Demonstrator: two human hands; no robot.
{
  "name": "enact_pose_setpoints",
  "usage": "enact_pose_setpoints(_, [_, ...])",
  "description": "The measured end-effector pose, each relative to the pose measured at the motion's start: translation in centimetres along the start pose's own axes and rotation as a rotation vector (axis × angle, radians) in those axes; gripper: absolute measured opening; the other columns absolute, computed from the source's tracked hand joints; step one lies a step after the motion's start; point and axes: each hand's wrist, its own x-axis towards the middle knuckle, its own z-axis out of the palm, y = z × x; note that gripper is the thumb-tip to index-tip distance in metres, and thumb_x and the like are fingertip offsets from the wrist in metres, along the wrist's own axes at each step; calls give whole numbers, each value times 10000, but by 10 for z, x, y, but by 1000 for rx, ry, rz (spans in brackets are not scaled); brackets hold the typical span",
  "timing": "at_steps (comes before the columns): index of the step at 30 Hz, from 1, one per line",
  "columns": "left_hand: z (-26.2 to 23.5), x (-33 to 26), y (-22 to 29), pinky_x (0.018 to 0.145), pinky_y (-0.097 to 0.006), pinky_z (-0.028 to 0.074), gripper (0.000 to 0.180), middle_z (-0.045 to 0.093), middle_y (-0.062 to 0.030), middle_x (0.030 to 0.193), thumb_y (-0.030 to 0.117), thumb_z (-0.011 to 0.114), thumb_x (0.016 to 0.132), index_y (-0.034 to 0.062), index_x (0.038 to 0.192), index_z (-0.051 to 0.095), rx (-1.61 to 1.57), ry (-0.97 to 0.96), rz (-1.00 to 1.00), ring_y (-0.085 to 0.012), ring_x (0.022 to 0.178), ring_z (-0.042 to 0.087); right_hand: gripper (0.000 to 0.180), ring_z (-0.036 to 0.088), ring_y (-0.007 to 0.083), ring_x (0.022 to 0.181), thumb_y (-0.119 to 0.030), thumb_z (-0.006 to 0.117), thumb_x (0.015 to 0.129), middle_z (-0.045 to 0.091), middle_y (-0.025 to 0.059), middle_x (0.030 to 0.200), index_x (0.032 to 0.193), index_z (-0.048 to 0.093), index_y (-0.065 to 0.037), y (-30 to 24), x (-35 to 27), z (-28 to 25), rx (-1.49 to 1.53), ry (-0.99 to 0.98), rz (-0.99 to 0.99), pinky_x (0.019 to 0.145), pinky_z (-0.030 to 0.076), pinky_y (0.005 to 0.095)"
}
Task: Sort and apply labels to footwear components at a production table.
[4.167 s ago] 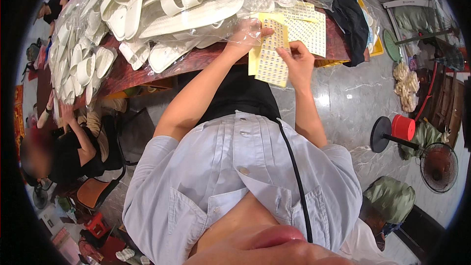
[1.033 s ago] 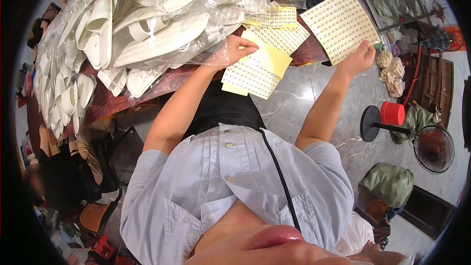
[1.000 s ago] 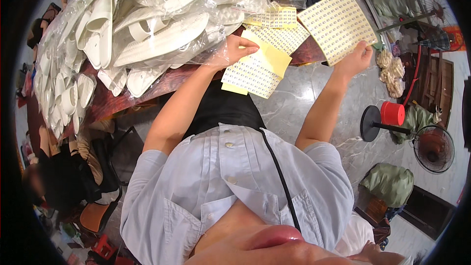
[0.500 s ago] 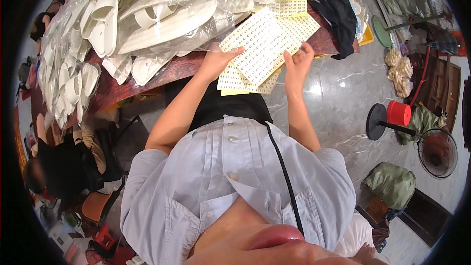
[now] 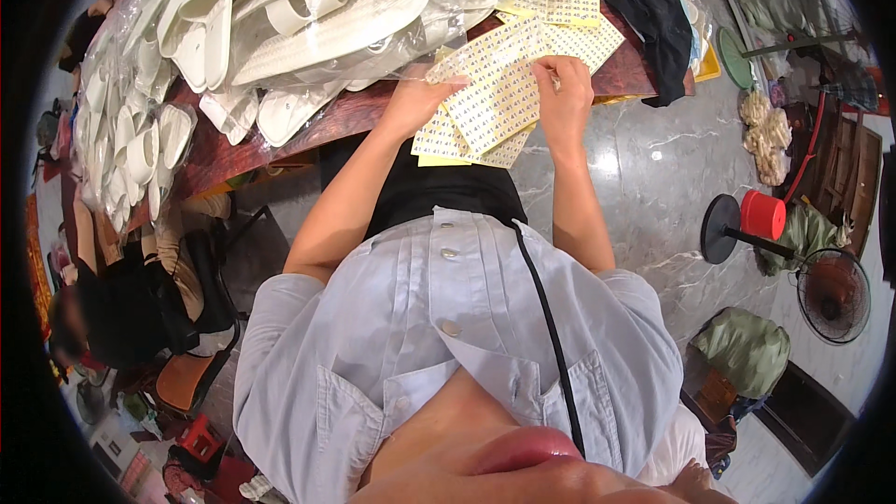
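Note:
Several white and yellow sheets of small printed stickers lie at the table's front edge. The top sticker sheet (image 5: 490,84) is tilted and bends slightly. Its left edge is held by my left hand (image 5: 420,101), thumb on top and the other fingers out of sight beneath. At its right edge my right hand (image 5: 567,98) is closed, with thumb and forefinger pinched at the margin; whether a single sticker is between them is too small to tell. Another sticker sheet (image 5: 597,40) lies behind, and a lower sheet (image 5: 434,142) juts out beneath, past the table edge.
White slide sandals (image 5: 336,33) in clear plastic bags are heaped over the dark red table (image 5: 229,161). Dark cloth (image 5: 653,23) hangs off the table's right corner. To the right stand a red container (image 5: 761,215) and a fan (image 5: 833,294). Another person (image 5: 121,313) sits at left.
My right hand has turned inward, and its spread fingers have closed into a pinch at the sheet's right edge. The top sheet now bends a little; my left hand keeps its hold.

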Motion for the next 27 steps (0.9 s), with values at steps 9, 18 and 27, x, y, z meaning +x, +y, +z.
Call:
enact_pose_setpoints(9, [1, 0, 4, 665, -281, 495, 309, 664, -121, 882, 132, 684, 796, -79, 1007, 602, -68, -54, 48, -139, 753, 620, 116, 512, 48, 580, -32, 660, 783, 616, 18, 800, 880, 633, 27, 5, 22, -19, 656, -209, 717, 528, 398, 204])
enact_pose_setpoints(18, [0, 4, -3, 679, -273, 498, 306, 658, -106, 909, 94, 679, 788, -78, 1026, 595, -213, -68, 25, -141, 768, 620, 284, 436, 67, 612, -91, 801, 644, 527, 9, 677, 818, 606, 18, 0, 29, -9, 122, -147, 338, 533, 393, 233])
enact_pose_setpoints(27, [-2, 4, 2, 706, -272, 500, 349, 647, -113, 960, 83, 687, 778, -67, 1071, 570, -192, -71, 23, -143, 823, 618, 245, 445, 81, 545, -92, 785, 663, 525, 7, 582, 695, 567, 16, -11, 33, -13, 189, -143, 425, 529, 407, 234])
